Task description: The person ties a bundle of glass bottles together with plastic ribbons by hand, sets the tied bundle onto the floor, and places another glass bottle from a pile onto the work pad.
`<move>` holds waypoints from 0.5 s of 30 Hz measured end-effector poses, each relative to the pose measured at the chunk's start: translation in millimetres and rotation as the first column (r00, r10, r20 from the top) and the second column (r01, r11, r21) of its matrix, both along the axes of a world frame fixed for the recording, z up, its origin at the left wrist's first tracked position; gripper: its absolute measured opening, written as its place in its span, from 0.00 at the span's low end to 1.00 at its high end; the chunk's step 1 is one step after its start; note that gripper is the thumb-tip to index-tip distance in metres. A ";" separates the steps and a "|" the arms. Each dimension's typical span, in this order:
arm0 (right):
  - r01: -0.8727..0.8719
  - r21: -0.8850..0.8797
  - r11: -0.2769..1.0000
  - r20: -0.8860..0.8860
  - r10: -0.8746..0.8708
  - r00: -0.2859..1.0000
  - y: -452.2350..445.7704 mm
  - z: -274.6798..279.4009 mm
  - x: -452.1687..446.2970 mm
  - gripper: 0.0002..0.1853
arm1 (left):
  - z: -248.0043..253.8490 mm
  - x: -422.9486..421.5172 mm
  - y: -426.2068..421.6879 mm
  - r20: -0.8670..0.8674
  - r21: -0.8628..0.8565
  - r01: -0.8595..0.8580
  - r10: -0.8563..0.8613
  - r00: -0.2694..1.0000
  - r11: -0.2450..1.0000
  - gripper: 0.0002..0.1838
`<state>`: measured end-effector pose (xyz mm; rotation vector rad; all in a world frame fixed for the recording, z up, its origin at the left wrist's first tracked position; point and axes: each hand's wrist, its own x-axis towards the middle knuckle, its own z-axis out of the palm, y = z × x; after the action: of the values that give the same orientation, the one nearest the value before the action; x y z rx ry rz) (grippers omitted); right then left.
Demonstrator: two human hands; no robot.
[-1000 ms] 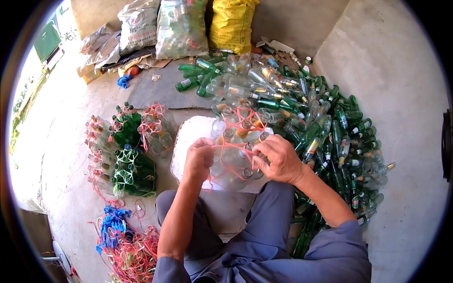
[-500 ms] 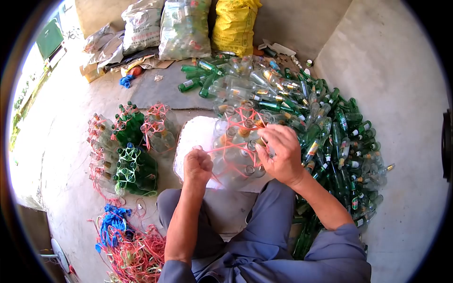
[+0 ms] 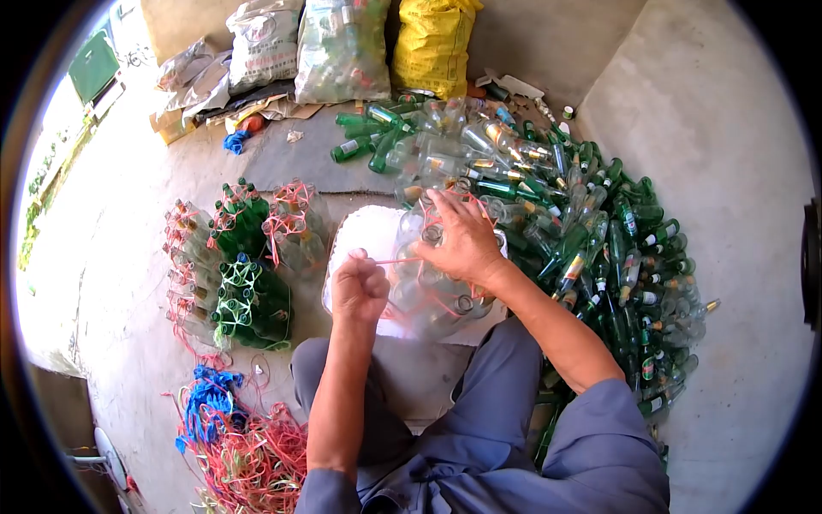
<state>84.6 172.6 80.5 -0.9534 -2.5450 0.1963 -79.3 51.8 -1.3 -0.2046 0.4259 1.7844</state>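
Note:
A bundle of clear glass bottles (image 3: 437,300) stands upright between my knees on a white pad (image 3: 360,231), with pink plastic string laced around the necks. My left hand (image 3: 360,284) is a closed fist beside the bundle, gripping one end of the pink plastic string (image 3: 396,260). That string stretches taut to the thumb of my right hand (image 3: 467,240), which lies over the bottle tops. The right fingers curve around the necks and seem to hold the string against them. The palm hides several of the bottle mouths.
Tied bundles of clear and green bottles (image 3: 253,300) stand at left. A heap of loose bottles (image 3: 612,257) curves around the right. Tangled string (image 3: 257,454) with blue strips (image 3: 210,403) lies near my left knee. Filled sacks (image 3: 432,47) line the back wall.
My right hand has moved left and slightly up, from the bundle's right side to over its bottle tops. The stretch of string between the hands has shortened. My left hand has barely moved.

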 end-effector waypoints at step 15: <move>-0.041 -0.080 0.996 -0.104 0.032 0.994 4.1 -11.2 2.0 0.44 | 55.1 7.3 -9.6 -0.418 0.101 -0.192 0.217 0.882 0.976 0.11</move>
<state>86.6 176.6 69.3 -0.9034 -2.4781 0.3535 -72.1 42.2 53.8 0.1977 0.6861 2.0508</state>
